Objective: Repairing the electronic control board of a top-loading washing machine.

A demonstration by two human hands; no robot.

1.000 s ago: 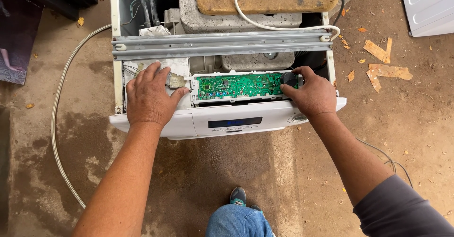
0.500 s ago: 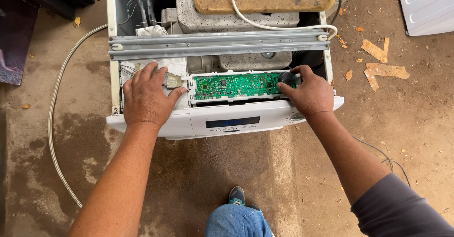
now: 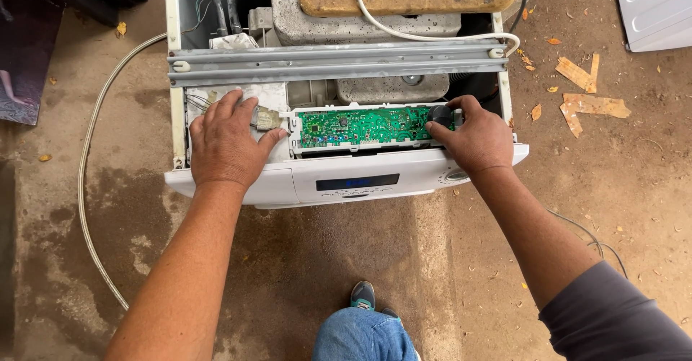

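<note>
Little has changed: left hand [image 3: 225, 143] still lies flat on the detergent drawer housing [image 3: 268, 103]; right hand [image 3: 477, 139] fingers still close on the circuit board [image 3: 364, 126]'s right end, so work stays there.

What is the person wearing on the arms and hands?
Both hands are bare: no gloves, rings or watch show on the left hand or the right hand. The left forearm is uncovered. A dark grey sleeve covers the right upper arm.
</note>
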